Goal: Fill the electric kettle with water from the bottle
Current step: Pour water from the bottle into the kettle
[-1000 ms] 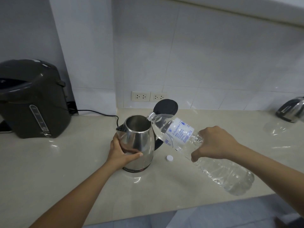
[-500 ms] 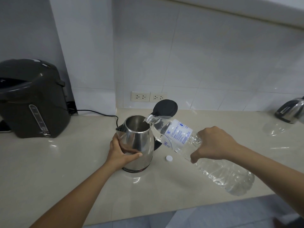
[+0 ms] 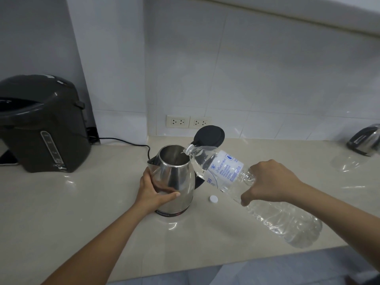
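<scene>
Kettle [image 3: 174,177]: polished metal, mirror-glossy.
Kettle lid [image 3: 209,136]: matt black plastic.
Bottle [image 3: 257,194]: clear, crinkled plastic; glossy label.
Table [image 3: 82,212]: smooth, glossy, stone-like.
Dispenser [image 3: 41,124]: dark, semi-gloss plastic.

Kettle [image 3: 174,177]: mirror-bright silver steel body, black lid [image 3: 209,135], black base band with small white lettering and a red mark. Bottle [image 3: 246,188]: clear, colourless; its label [image 3: 225,168] was white with blue print. Bottle cap [image 3: 213,199]: plain white. Countertop [image 3: 82,212]: glossy pale beige. Wall tiles [image 3: 267,79]: white with a bluish cast. Water boiler [image 3: 41,124]: dark grey, with a paler gauge strip. Cord [image 3: 127,140]: black. Sockets [image 3: 188,121]: cream.
</scene>
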`<state>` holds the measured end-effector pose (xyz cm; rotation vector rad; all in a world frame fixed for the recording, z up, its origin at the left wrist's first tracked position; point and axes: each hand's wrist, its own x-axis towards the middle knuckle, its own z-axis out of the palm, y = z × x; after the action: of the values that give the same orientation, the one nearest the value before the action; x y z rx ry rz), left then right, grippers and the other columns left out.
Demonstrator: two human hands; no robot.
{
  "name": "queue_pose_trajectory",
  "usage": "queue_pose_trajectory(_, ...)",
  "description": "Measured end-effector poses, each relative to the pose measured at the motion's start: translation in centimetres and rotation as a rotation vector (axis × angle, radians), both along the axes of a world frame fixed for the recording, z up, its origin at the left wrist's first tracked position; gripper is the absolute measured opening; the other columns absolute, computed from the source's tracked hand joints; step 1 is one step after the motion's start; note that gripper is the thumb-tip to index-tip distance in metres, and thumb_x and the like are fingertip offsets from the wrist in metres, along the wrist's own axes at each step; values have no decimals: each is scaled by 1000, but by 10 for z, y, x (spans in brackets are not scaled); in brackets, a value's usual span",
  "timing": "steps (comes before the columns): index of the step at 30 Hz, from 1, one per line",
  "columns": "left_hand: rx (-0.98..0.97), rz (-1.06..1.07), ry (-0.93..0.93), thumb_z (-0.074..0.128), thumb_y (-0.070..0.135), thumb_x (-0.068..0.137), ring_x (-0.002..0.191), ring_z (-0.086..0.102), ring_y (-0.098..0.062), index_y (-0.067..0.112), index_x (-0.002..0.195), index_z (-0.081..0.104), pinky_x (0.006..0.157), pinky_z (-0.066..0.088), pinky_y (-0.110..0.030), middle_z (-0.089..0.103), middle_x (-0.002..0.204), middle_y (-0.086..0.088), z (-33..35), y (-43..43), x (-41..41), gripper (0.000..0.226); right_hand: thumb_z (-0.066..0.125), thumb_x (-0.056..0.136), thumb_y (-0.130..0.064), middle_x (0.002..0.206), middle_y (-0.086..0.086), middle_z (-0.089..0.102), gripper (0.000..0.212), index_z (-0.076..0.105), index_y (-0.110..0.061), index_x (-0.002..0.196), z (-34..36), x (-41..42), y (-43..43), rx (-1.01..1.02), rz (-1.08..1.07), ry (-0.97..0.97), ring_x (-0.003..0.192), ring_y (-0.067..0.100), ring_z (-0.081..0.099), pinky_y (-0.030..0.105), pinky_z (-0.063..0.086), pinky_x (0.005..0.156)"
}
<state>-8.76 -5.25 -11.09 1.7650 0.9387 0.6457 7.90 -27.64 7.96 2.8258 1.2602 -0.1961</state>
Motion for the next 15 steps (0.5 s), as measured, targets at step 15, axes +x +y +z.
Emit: queue_pose_trajectory(15,-20,-15,-19,88,50,34,127,42,-17,28,142,21,104,44,-36,33,139,1,-4,2,0,129,81,42,-53,59,-3,50,52,48,-16,59,1,-1,1,-4,-4,-1,58,18,50,26,33,47)
